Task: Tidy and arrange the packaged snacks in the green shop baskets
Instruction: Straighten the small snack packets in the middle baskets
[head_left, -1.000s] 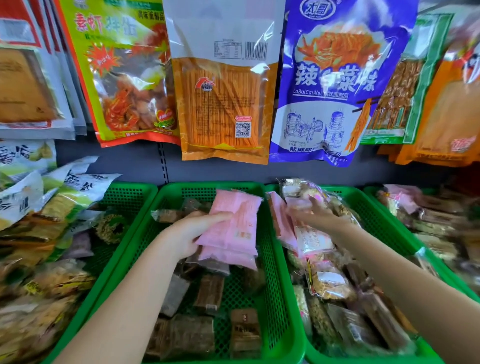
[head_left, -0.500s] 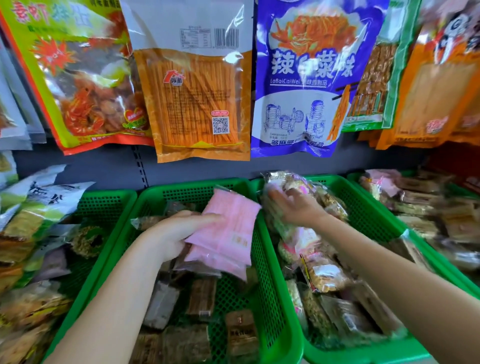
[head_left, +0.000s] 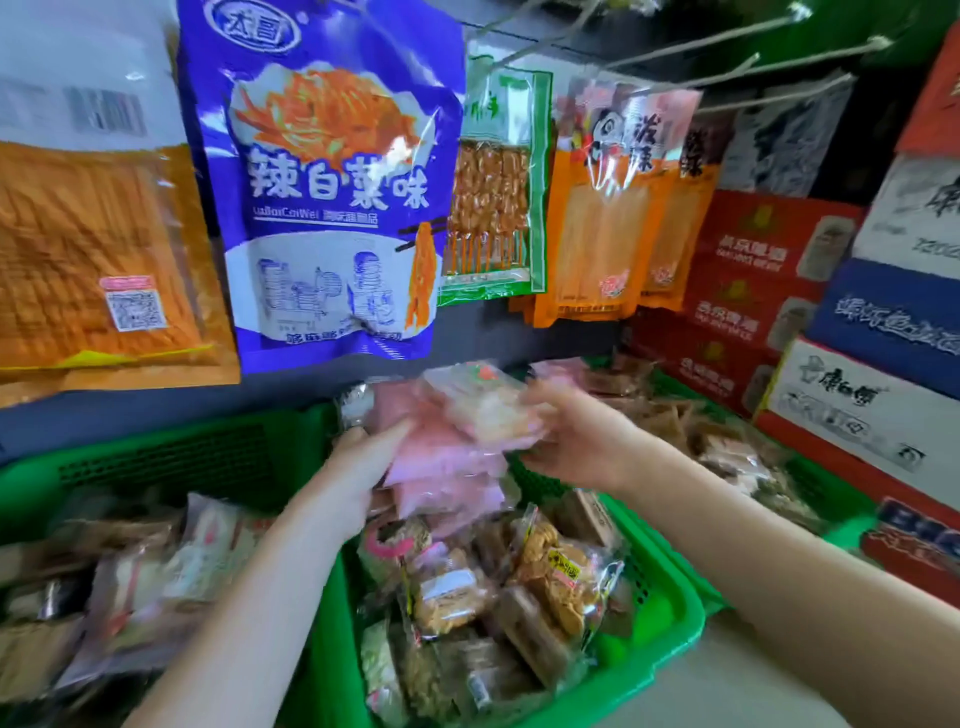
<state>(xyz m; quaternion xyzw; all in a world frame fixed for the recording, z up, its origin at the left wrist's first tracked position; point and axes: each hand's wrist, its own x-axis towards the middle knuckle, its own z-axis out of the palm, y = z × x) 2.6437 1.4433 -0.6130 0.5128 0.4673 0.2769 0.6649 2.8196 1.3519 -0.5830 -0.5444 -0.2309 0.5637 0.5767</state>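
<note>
Nearest to us, the middle green perforated plastic basket (head_left: 670, 618) holds a loose heap of clear-wrapped brown biscuit and cracker packets (head_left: 550, 582). To its left we note a second green plastic basket (head_left: 171, 457), its contents blurred: pale and brown wrapped packets (head_left: 135, 577).

Above the far end of the middle basket we record both hands at one bundle. The left hand (head_left: 358, 467) has its grip closed around a stack of flat pink plastic-wrapped snack packets (head_left: 447, 467), thumb against the stack's left side. The right hand (head_left: 576, 441) has its grip curled on a clear packet of pale snacks with a red mark (head_left: 488, 405), which lies against the top of the pink stack.

Further right, a third green basket (head_left: 810, 483) carries brown wrapped bars (head_left: 670, 415). Beyond it stand stacked red, blue and white cardboard cartons (head_left: 852, 312).

On the back wall hang a large purple printed snack bag (head_left: 332, 197), an orange bag with a square code label (head_left: 104, 260) to its left, and a green-edged skewer packet (head_left: 493, 197) and orange packets (head_left: 618, 218) to its right.
</note>
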